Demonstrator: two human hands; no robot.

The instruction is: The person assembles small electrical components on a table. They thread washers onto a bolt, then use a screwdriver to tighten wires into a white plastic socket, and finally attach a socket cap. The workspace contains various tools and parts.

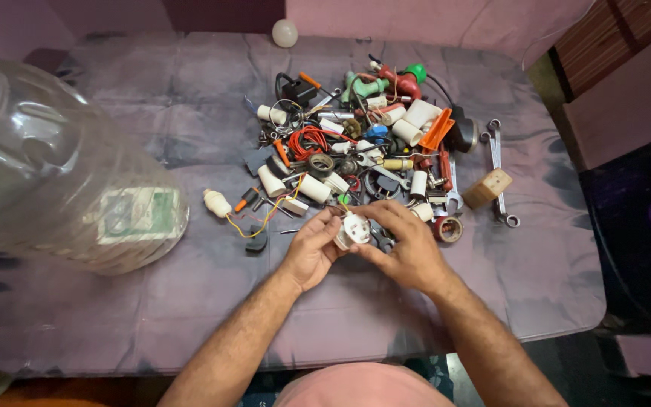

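Observation:
Both my hands meet at the near edge of a heap of small parts (363,143). My left hand (312,250) and my right hand (408,245) together hold a small white round electrical plug (354,229) between their fingertips. The plug sits just above the purple cloth (190,301) that covers the table. Right behind the hands lie white cylinders, red wire coils, tape rolls and metal bits of the heap.
A big transparent plastic jar (54,173) lies on its side at the left. A wooden block (487,188) and spanners (497,169) lie at the heap's right. A white bulb holder with yellow wire (218,203) lies left of the hands. A pale ball (285,32) rests at the far edge.

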